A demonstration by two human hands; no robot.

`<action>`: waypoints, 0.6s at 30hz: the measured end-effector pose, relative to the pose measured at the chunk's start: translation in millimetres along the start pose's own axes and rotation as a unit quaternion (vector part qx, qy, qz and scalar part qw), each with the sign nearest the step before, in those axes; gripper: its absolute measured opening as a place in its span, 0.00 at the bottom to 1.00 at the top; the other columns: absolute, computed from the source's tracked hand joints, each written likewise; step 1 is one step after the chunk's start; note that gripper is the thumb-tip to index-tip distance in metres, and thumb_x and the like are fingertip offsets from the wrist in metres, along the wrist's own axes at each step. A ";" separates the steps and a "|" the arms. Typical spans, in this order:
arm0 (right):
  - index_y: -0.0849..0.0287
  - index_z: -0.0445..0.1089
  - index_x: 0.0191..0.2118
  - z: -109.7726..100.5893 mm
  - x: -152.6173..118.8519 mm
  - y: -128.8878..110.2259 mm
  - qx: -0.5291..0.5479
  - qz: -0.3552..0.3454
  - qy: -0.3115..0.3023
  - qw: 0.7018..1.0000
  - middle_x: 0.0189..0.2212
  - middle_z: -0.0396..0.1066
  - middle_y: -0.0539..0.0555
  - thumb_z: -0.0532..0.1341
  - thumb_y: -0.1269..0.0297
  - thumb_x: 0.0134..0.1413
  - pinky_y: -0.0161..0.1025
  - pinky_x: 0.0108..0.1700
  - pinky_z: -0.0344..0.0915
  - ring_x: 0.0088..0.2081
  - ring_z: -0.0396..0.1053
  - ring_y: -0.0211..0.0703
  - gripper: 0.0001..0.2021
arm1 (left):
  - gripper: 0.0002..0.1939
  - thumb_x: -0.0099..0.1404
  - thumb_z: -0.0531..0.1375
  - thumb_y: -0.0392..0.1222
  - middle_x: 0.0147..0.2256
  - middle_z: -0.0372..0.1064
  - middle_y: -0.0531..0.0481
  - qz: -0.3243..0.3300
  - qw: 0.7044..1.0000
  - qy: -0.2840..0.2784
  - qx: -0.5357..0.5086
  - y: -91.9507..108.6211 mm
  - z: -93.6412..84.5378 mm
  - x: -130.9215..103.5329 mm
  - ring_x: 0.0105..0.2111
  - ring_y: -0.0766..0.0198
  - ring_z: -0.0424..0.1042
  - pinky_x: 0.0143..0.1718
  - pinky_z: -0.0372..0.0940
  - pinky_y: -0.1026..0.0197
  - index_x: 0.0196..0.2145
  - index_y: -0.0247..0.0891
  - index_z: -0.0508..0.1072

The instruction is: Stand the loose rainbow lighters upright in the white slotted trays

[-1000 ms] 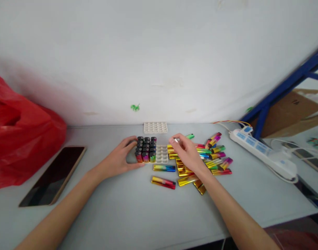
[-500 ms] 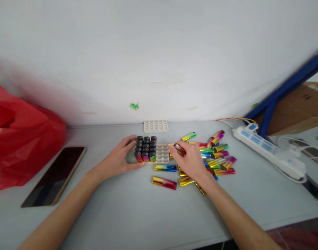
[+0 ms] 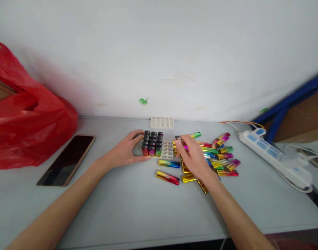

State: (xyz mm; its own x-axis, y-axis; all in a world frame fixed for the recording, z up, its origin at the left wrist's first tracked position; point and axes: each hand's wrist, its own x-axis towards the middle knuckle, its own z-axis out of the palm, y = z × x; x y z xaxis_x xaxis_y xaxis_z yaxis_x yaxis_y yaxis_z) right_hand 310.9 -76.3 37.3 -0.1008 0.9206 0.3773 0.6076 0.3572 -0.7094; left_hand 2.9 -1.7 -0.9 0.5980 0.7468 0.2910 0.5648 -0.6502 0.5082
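Observation:
Rows of metallic-coloured lighters [image 3: 152,143] with black tops stand upright in the left part of a white plastic tray [image 3: 167,150]; the tray's right part shows bare cells. My left hand [image 3: 124,151] grips the tray's left end, fingers at the back corner and thumb along the front. Just off the tray's right edge, my right hand [image 3: 194,158] pinches a lighter [image 3: 178,138], its metal top up and much of its body behind the fingers. Beneath and right of that hand lies a loose pile of shiny lighters [image 3: 221,156]. Two more lighters [image 3: 167,177] lie in front of the tray.
A second white tray [image 3: 162,123] lies against the wall. To the left are a red plastic bag [image 3: 36,118] and a dark phone [image 3: 66,160]. A white power strip [image 3: 273,156] with cables runs along the right, near a blue metal frame [image 3: 281,114].
The view has shifted, so everything sits somewhat further right. In my right hand the lighter has turned from tilted to more upright. My left hand keeps its grip on the tray.

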 end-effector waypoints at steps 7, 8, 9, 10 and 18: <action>0.52 0.66 0.36 -2.2 4.5 3.6 -0.028 0.003 -0.034 0.999 0.30 0.72 0.51 0.56 0.49 0.80 0.40 0.40 0.65 0.34 0.72 0.47 0.18 | 0.41 0.64 0.73 0.69 0.70 0.67 0.33 -0.010 1.000 -0.021 0.006 0.7 0.9 -0.8 0.71 0.37 0.69 0.76 0.64 0.38 0.63 0.37 0.75; 0.52 0.66 0.36 -1.3 6.2 4.4 -0.029 0.008 -0.036 0.999 0.30 0.74 0.51 0.57 0.50 0.80 0.40 0.40 0.64 0.34 0.72 0.47 0.18 | 0.41 0.63 0.73 0.69 0.70 0.67 0.34 -0.011 1.000 -0.021 0.005 0.9 1.1 -0.9 0.71 0.37 0.69 0.76 0.64 0.38 0.63 0.38 0.75; 0.52 0.67 0.36 0.1 8.2 5.4 -0.032 0.008 -0.034 0.999 0.31 0.76 0.52 0.57 0.50 0.80 0.40 0.40 0.64 0.34 0.74 0.48 0.18 | 0.41 0.63 0.73 0.68 0.70 0.67 0.34 -0.013 1.000 -0.020 0.005 1.2 1.3 -0.9 0.71 0.37 0.68 0.76 0.64 0.38 0.63 0.39 0.75; 0.52 0.67 0.36 1.7 10.6 6.5 -0.036 0.004 -0.031 0.999 0.32 0.77 0.53 0.57 0.50 0.80 0.40 0.41 0.65 0.35 0.75 0.49 0.18 | 0.41 0.63 0.73 0.68 0.70 0.67 0.35 -0.014 1.000 -0.019 0.005 1.5 1.4 -1.0 0.71 0.37 0.68 0.76 0.64 0.38 0.63 0.39 0.75; 0.54 0.72 0.39 12.2 26.7 18.2 -0.073 -0.055 -0.055 0.994 0.36 0.80 0.56 0.58 0.54 0.81 0.42 0.43 0.67 0.38 0.77 0.52 0.16 | 0.41 0.63 0.73 0.68 0.68 0.69 0.35 -0.012 1.000 -0.012 0.003 0.7 2.4 -1.2 0.70 0.37 0.70 0.75 0.66 0.40 0.64 0.40 0.75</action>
State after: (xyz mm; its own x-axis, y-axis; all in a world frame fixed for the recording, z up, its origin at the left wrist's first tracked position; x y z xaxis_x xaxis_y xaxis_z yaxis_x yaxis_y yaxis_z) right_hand 309.6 -43.2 27.1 -0.2541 0.8916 0.3748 0.6948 0.4378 -0.5706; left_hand 4.0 -3.4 -2.9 0.5976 0.7590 0.2585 0.5832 -0.6327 0.5096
